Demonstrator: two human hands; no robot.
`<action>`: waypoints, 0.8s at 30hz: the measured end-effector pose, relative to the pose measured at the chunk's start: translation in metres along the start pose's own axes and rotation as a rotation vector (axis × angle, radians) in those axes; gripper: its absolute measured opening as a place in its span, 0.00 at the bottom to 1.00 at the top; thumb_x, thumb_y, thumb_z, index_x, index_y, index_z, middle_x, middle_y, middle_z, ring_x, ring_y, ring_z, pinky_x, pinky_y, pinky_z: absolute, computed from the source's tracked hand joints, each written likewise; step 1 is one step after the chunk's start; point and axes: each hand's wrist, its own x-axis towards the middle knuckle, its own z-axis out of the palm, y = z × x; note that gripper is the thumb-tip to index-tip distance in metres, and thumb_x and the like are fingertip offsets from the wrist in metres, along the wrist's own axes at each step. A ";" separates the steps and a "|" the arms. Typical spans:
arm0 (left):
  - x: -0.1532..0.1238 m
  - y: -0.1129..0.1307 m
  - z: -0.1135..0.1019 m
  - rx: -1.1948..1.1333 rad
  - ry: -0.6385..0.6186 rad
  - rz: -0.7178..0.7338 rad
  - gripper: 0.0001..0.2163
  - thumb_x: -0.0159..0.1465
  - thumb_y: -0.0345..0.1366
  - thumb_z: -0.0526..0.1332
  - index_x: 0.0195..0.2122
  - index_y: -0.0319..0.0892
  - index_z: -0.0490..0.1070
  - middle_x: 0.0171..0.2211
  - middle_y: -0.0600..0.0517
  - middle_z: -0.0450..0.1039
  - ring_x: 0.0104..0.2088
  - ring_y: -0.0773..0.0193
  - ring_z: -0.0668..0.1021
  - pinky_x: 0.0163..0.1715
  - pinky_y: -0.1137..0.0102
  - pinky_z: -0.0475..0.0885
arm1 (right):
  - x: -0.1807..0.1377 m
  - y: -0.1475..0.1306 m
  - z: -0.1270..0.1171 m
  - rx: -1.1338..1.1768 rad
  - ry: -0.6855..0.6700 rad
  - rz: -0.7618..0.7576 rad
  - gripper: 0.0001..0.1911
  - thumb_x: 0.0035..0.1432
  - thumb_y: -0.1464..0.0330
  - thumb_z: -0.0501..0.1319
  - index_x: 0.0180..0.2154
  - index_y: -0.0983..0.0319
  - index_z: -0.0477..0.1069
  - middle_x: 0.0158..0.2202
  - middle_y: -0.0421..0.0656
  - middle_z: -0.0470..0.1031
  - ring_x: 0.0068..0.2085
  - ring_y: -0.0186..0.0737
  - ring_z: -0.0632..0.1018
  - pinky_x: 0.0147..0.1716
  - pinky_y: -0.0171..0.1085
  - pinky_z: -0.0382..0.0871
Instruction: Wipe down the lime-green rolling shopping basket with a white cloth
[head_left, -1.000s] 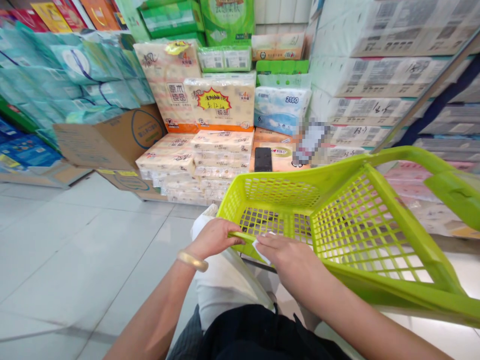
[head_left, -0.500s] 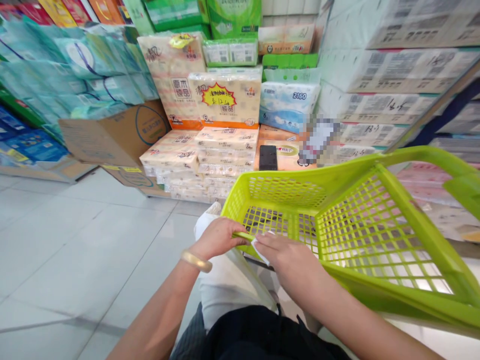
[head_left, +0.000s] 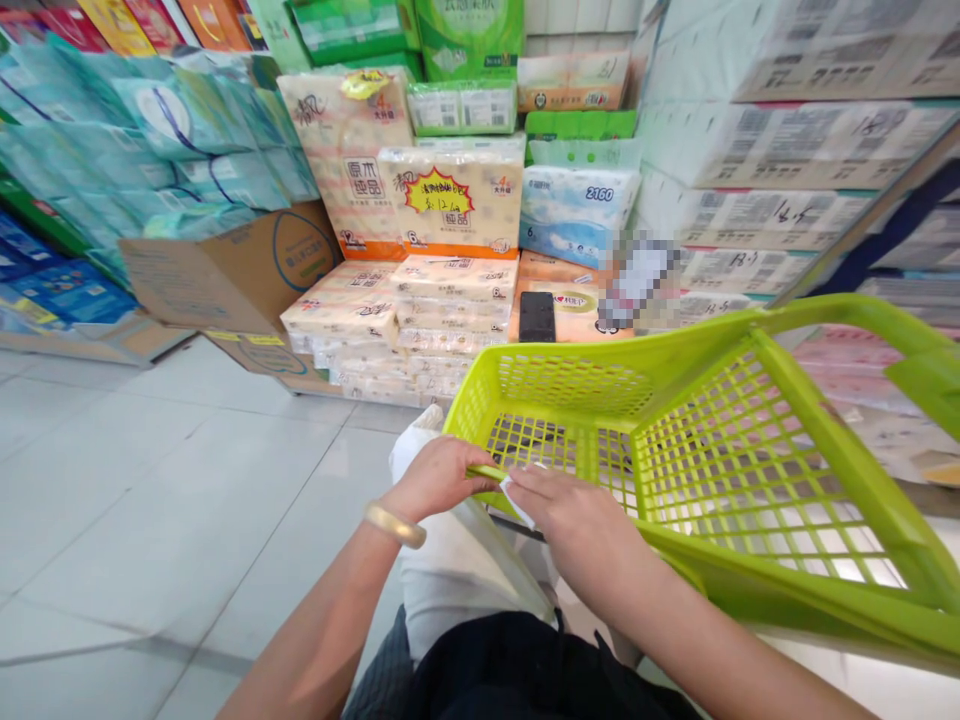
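A lime-green plastic shopping basket (head_left: 570, 372) with lattice sides stands tilted in front of me, its handle raised at the right. My left hand (head_left: 444, 474), below a gold bangle (head_left: 395, 524), is closed on the near left rim, thumb on top and fingers beneath. Close beside it, my right hand (head_left: 576, 512) presses a small white cloth or tissue (head_left: 517, 500) against the same rim. Its fingers lie together over the white piece, which is mostly hidden under them. Through the basket's lattice the floor shows.
Stacked tissue packs (head_left: 450, 290) and a cardboard box (head_left: 232, 265) stand beyond the basket. A black phone (head_left: 537, 316) lies on an orange pack. White cartons (head_left: 787, 220) rise at the right, teal packages (head_left: 172, 130) at the left. Pale floor tiles (head_left: 187, 450) extend leftward.
Almost nothing differs. Both hands keep their places on the basket rim, with the right hand and its white piece shifted very slightly left along it.
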 end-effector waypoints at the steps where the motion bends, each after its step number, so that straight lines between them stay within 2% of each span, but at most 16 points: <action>1: 0.000 0.000 0.000 -0.015 -0.001 -0.002 0.05 0.61 0.41 0.66 0.35 0.49 0.81 0.31 0.55 0.81 0.34 0.63 0.79 0.31 0.74 0.63 | -0.008 0.004 -0.002 -0.005 0.004 0.009 0.19 0.59 0.82 0.57 0.48 0.63 0.76 0.52 0.50 0.78 0.51 0.44 0.80 0.53 0.42 0.74; 4: -0.001 0.000 0.001 -0.039 0.013 -0.001 0.05 0.60 0.40 0.66 0.33 0.48 0.80 0.31 0.56 0.81 0.33 0.64 0.79 0.32 0.74 0.63 | -0.027 0.011 -0.014 -0.040 -0.053 0.069 0.19 0.58 0.82 0.57 0.46 0.62 0.77 0.50 0.49 0.79 0.48 0.45 0.82 0.49 0.40 0.76; 7: 0.001 -0.001 0.001 -0.028 0.017 0.016 0.05 0.60 0.40 0.66 0.33 0.48 0.80 0.30 0.56 0.81 0.33 0.64 0.78 0.32 0.74 0.63 | -0.021 0.007 -0.018 -0.078 -0.109 0.105 0.17 0.58 0.81 0.59 0.45 0.63 0.78 0.49 0.51 0.79 0.47 0.47 0.82 0.46 0.41 0.78; 11: 0.002 -0.003 0.002 0.000 0.021 0.022 0.07 0.61 0.42 0.66 0.36 0.48 0.80 0.31 0.55 0.81 0.33 0.63 0.79 0.31 0.73 0.62 | 0.002 -0.004 -0.003 -0.040 -0.048 0.038 0.17 0.59 0.81 0.58 0.48 0.65 0.76 0.53 0.51 0.77 0.52 0.47 0.79 0.53 0.43 0.74; 14: 0.002 -0.003 0.002 0.008 0.024 0.021 0.06 0.61 0.42 0.66 0.35 0.48 0.80 0.31 0.55 0.81 0.33 0.63 0.79 0.31 0.73 0.62 | -0.001 -0.002 0.001 -0.022 -0.030 0.014 0.19 0.60 0.81 0.57 0.51 0.65 0.75 0.55 0.51 0.75 0.55 0.46 0.77 0.55 0.43 0.72; 20: 0.002 -0.001 0.001 -0.033 0.008 0.000 0.04 0.60 0.39 0.66 0.33 0.48 0.80 0.31 0.57 0.81 0.34 0.64 0.79 0.33 0.74 0.63 | -0.032 0.010 -0.021 -0.025 -0.127 0.166 0.19 0.57 0.82 0.57 0.47 0.62 0.77 0.51 0.51 0.78 0.49 0.46 0.81 0.49 0.39 0.76; 24: 0.003 -0.002 0.002 -0.021 -0.004 -0.013 0.06 0.60 0.42 0.66 0.34 0.48 0.80 0.31 0.56 0.81 0.35 0.63 0.79 0.33 0.74 0.64 | -0.015 0.001 -0.018 -0.008 -0.131 0.185 0.19 0.59 0.82 0.56 0.47 0.63 0.77 0.52 0.53 0.77 0.50 0.46 0.81 0.49 0.40 0.76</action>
